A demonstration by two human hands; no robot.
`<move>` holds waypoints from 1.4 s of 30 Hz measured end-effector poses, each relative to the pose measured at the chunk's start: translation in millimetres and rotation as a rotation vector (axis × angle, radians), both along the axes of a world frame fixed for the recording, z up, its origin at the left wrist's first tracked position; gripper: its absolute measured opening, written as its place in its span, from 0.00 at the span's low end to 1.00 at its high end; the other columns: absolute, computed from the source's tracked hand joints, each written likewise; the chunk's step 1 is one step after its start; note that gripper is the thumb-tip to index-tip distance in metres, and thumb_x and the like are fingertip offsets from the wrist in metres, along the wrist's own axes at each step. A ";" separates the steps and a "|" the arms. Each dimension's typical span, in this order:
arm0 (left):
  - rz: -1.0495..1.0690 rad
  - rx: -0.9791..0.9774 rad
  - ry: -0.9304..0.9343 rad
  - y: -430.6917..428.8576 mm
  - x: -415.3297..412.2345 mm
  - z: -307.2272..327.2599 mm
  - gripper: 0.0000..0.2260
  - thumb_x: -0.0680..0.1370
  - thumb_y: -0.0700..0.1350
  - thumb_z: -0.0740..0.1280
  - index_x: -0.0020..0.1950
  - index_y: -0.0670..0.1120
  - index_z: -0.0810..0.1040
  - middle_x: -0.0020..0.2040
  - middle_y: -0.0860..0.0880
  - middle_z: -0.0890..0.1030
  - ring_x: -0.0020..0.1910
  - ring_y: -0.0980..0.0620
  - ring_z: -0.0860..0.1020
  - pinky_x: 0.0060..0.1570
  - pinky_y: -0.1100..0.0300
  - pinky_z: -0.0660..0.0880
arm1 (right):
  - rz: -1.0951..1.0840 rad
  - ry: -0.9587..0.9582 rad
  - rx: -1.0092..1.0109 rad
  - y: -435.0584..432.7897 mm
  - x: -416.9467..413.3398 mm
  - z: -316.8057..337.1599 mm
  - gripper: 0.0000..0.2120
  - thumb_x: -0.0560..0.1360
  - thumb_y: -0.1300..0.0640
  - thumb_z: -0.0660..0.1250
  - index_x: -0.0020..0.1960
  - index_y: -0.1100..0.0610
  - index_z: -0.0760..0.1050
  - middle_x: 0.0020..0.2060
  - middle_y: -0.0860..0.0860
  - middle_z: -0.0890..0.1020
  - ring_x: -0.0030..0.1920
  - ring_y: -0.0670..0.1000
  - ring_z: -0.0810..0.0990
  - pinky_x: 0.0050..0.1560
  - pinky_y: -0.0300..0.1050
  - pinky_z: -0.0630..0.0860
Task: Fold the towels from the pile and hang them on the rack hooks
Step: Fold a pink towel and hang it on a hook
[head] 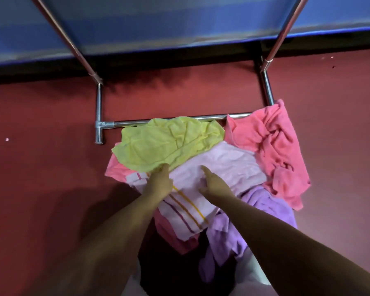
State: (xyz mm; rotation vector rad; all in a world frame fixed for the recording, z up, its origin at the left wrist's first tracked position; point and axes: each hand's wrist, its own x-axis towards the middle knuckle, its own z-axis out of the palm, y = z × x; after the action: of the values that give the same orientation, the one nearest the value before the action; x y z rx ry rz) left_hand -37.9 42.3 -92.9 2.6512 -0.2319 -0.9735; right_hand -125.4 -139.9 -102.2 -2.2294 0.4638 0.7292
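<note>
A pile of towels lies on the red floor against the base of a metal rack (171, 122). On top is a yellow-green towel (167, 142). Beside it lie a pale pink towel with orange and purple stripes (222, 165), a coral pink towel (273, 142) and a lilac towel (263, 208). My left hand (158, 182) pinches the near edge of the yellow-green towel. My right hand (214, 184) rests on the pale pink striped towel with its fingers stretched out. No hooks are in view.
The rack's two slanted poles (73, 45) rise toward the top of the frame. A blue wall (179, 24) with a black skirting stands behind the rack. Red floor (41, 167) spreads left and right of the pile. Dark cloth lies below the pile near my body.
</note>
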 end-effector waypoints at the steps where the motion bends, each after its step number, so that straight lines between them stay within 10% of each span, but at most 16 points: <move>1: -0.014 -0.033 -0.028 2.7 1.9 0.1 0.15 0.75 0.41 0.66 0.62 0.40 0.75 0.58 0.37 0.78 0.59 0.38 0.76 0.57 0.49 0.73 | 0.017 -0.016 0.011 3.2 -0.9 -2.8 0.35 0.78 0.57 0.66 0.81 0.59 0.54 0.53 0.61 0.81 0.55 0.62 0.79 0.57 0.50 0.71; 4: -0.021 -0.170 -0.101 0.1 14.3 18.7 0.08 0.73 0.45 0.66 0.41 0.40 0.78 0.38 0.41 0.80 0.42 0.40 0.79 0.42 0.53 0.73 | -0.028 -0.115 0.099 5.0 4.8 9.0 0.35 0.77 0.58 0.68 0.80 0.53 0.57 0.35 0.48 0.78 0.42 0.55 0.78 0.44 0.44 0.69; 10: -0.120 -0.374 -0.039 -25.5 36.0 107.4 0.05 0.74 0.40 0.72 0.41 0.40 0.80 0.35 0.48 0.75 0.35 0.52 0.72 0.33 0.67 0.65 | -0.024 -0.188 0.152 -7.3 40.2 69.3 0.11 0.76 0.62 0.71 0.57 0.61 0.82 0.32 0.37 0.72 0.37 0.42 0.74 0.39 0.29 0.65; 15: -0.110 -0.481 -0.159 -24.5 42.2 189.1 0.09 0.76 0.40 0.70 0.36 0.43 0.74 0.33 0.47 0.73 0.34 0.53 0.68 0.37 0.57 0.64 | 0.045 -0.486 0.119 -24.5 62.0 163.2 0.20 0.70 0.55 0.72 0.26 0.50 0.65 0.24 0.45 0.62 0.32 0.49 0.62 0.33 0.45 0.59; 19: -0.114 -0.537 -0.251 -22.1 42.2 273.3 0.13 0.80 0.46 0.66 0.37 0.48 0.69 0.34 0.49 0.71 0.35 0.53 0.67 0.36 0.55 0.63 | -0.018 -0.661 0.138 -31.2 66.0 278.8 0.10 0.73 0.59 0.73 0.34 0.57 0.78 0.29 0.47 0.73 0.35 0.48 0.70 0.39 0.47 0.67; 27: 0.002 -0.965 -0.247 -7.5 -5.8 416.1 0.04 0.78 0.39 0.69 0.51 0.44 0.77 0.38 0.52 0.82 0.38 0.62 0.76 0.43 0.67 0.72 | -0.359 -0.990 0.347 -18.8 14.3 461.5 0.11 0.76 0.63 0.68 0.37 0.55 0.72 0.26 0.43 0.71 0.28 0.40 0.66 0.29 0.34 0.63; 37: -0.008 -0.989 -0.463 18.7 -34.0 450.5 0.05 0.78 0.44 0.66 0.43 0.51 0.77 0.37 0.55 0.77 0.38 0.57 0.72 0.43 0.58 0.68 | -0.226 -0.752 0.417 11.1 -31.9 456.2 0.09 0.68 0.54 0.73 0.45 0.57 0.80 0.36 0.51 0.82 0.37 0.46 0.78 0.42 0.45 0.74; 42: -0.171 -0.829 -0.382 37.3 -32.6 466.9 0.10 0.72 0.55 0.70 0.45 0.50 0.81 0.38 0.53 0.81 0.38 0.57 0.75 0.44 0.58 0.71 | -0.278 -0.928 0.402 20.1 -33.6 461.9 0.10 0.75 0.56 0.73 0.39 0.60 0.78 0.31 0.48 0.76 0.35 0.44 0.72 0.36 0.41 0.67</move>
State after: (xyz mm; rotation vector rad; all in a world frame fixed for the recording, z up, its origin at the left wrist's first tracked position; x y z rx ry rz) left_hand -70.5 79.6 374.0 2.0182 -0.7679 -0.2789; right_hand -159.0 -119.8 359.7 -1.8127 0.1263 -0.3536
